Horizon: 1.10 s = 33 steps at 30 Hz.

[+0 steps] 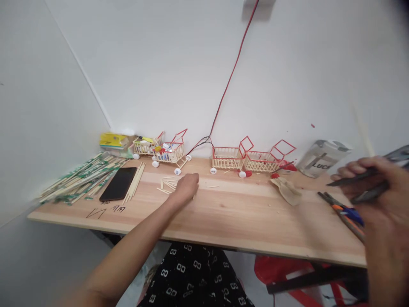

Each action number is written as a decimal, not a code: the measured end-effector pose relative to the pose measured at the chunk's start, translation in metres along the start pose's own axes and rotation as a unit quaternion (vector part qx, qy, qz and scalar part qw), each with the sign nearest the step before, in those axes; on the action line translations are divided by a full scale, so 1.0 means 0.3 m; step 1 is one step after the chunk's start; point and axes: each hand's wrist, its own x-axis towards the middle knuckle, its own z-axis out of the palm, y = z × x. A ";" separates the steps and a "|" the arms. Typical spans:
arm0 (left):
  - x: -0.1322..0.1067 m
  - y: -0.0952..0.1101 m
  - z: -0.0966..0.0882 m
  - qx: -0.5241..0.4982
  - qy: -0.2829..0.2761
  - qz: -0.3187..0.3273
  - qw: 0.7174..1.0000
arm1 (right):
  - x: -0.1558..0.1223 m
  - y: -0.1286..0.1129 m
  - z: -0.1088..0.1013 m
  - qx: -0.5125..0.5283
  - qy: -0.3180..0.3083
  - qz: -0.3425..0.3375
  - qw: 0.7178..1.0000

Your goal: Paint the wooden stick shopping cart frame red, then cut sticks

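The left hand (188,188) is placed at the table (230,221), fingers curled, just beside the short sticks (168,183); whether something is gripped cannot be told. In the blurred right hand (391,192), a dark pointed tool (358,177) is held, and above it a pale stick (370,147) is seen. Four small carts (227,163) are lined near the wall (175,85).

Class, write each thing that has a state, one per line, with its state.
Phone: flat, screen dark.
Green-marked sticks: wrapped, piled.
Bare sticks: unwrapped, beside phone.
Front left cart: upright, loaded.
Carts at right: upright.
Left hand: lowered by short sticks.
Right hand: raised, gripping dark tool.
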 end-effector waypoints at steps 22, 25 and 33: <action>-0.157 0.170 -0.020 -0.769 -0.039 -0.080 0.633 | -0.592 0.412 0.208 -0.311 -0.312 0.162 0.883; -0.150 0.151 -0.058 -0.776 -0.025 -0.080 0.625 | -0.617 0.417 0.198 -0.307 -0.298 0.183 0.885; -0.174 0.164 -0.024 -0.777 -0.017 -0.049 0.628 | -0.644 0.410 0.223 -0.322 -0.320 0.189 0.871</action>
